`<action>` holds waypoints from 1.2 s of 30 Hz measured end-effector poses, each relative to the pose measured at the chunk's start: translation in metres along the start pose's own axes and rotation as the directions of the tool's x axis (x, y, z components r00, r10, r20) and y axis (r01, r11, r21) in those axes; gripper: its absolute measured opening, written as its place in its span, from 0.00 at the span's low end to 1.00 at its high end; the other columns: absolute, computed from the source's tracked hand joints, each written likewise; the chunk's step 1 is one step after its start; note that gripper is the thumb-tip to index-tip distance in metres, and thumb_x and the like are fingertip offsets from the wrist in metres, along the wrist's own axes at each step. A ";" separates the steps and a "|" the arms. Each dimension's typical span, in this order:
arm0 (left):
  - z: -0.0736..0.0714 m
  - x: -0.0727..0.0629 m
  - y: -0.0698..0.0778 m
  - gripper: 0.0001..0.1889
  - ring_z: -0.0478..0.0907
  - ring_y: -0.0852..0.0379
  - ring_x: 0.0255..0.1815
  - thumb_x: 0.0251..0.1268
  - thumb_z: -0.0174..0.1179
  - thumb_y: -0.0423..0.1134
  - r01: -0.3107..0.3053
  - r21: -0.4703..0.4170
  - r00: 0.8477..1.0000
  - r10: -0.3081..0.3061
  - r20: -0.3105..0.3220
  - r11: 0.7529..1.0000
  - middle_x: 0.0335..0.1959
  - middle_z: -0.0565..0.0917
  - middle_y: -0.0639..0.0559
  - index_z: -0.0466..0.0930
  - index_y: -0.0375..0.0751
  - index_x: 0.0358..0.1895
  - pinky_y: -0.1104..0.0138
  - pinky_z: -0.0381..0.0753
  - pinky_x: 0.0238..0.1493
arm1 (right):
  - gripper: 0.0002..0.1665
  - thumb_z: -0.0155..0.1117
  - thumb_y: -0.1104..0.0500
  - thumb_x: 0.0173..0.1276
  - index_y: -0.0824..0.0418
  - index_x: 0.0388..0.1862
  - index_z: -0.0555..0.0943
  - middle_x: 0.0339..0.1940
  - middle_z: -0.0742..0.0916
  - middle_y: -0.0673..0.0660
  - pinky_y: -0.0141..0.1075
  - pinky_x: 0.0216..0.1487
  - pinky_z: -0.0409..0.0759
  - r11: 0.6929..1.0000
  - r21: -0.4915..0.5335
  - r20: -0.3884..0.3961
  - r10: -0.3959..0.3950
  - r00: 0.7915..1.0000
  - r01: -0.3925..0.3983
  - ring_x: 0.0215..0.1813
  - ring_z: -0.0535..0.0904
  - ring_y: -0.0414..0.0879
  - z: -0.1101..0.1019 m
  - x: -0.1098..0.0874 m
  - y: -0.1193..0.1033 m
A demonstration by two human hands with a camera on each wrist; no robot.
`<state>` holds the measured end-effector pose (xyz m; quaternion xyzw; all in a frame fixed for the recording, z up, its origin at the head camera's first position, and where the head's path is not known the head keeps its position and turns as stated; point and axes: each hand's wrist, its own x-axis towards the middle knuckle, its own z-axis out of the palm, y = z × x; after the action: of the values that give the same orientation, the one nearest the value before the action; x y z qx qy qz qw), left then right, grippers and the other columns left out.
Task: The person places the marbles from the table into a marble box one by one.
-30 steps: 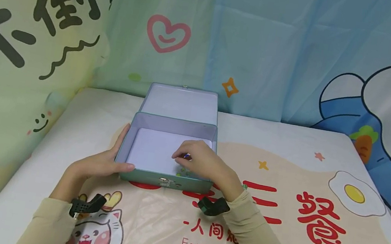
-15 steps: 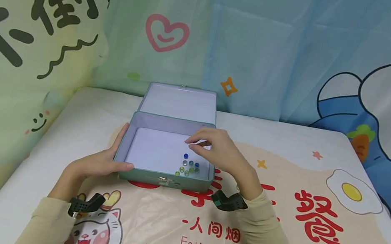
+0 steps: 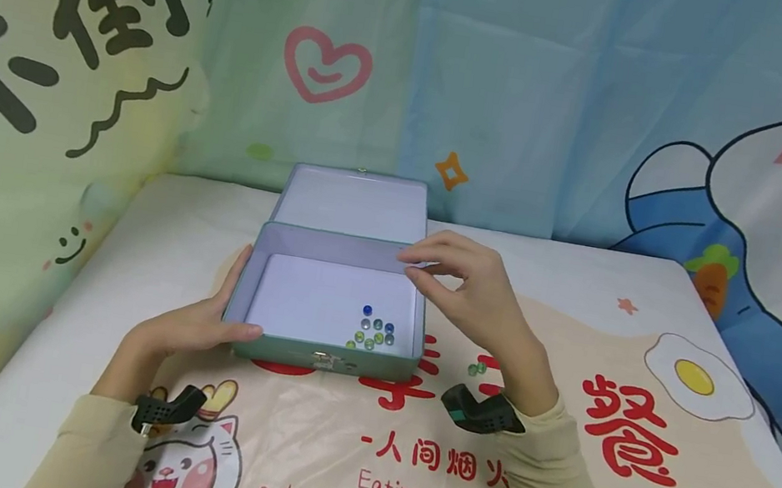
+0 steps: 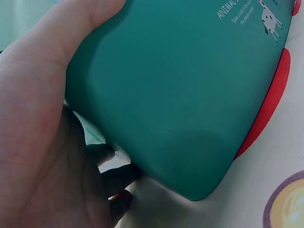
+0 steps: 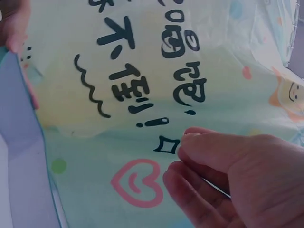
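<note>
A green tin box (image 3: 295, 352) with a pale inside stands on the table, its lid (image 3: 355, 201) tipped back. Inside, near the front right corner, lie several glass marbles (image 3: 377, 325), blue, clear and green. My left hand (image 3: 185, 325) grips the box at its front left corner, thumb on the front edge and fingers along the side. In the left wrist view the green front (image 4: 166, 95) of the box fills the middle. My right hand (image 3: 483, 287) hovers by the back right rim, thumb and fingertips loosely bent and a little apart, holding nothing visible.
Green marbles (image 3: 477, 369) sit close together on the printed tablecloth (image 3: 433, 470), right of the box and beside the right wrist. Behind the table hangs a printed cloth backdrop (image 3: 490, 90). A black wrist camera (image 3: 480, 412) juts from the right wrist.
My right hand has risen from among the marbles in the box and moved right, past the rim. A blue marble at its fingertips was let go. The left hand keeps its grip.
</note>
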<state>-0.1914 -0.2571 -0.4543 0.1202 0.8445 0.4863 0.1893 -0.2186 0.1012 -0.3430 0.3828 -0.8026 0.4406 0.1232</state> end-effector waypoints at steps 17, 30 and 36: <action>-0.001 0.003 0.002 0.57 0.32 0.37 0.75 0.61 0.60 0.47 -0.017 -0.006 1.000 0.017 0.021 1.000 0.76 0.22 0.49 0.14 0.81 0.66 0.34 0.44 0.67 | 0.16 0.70 0.69 0.56 0.59 0.45 0.86 0.42 0.85 0.52 0.20 0.47 0.76 0.981 -0.112 -0.057 0.155 0.986 -0.161 0.41 0.85 0.44 -0.028 -0.061 0.045; 0.004 -0.001 0.002 0.58 0.34 0.34 0.74 0.61 0.60 0.45 -0.004 0.013 1.000 0.004 -0.002 1.000 0.75 0.21 0.46 0.12 0.71 0.69 0.33 0.45 0.65 | 0.12 0.69 0.66 0.58 0.59 0.43 0.86 0.41 0.85 0.50 0.36 0.44 0.83 0.962 -0.214 0.052 0.183 0.982 -0.168 0.43 0.83 0.43 -0.043 -0.065 0.061; 0.004 -0.001 0.006 0.58 0.33 0.33 0.74 0.60 0.61 0.45 -0.013 0.014 1.000 0.013 0.005 1.000 0.75 0.20 0.46 0.13 0.74 0.68 0.32 0.45 0.65 | 0.13 0.69 0.67 0.58 0.58 0.43 0.86 0.42 0.85 0.53 0.44 0.48 0.81 0.933 -0.191 0.165 0.338 0.927 -0.306 0.45 0.82 0.48 -0.049 -0.070 0.069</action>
<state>-0.1892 -0.2515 -0.4507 0.1284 0.8466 0.4812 0.1875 -0.2278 0.1983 -0.3945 0.2753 -0.8958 0.3488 0.0004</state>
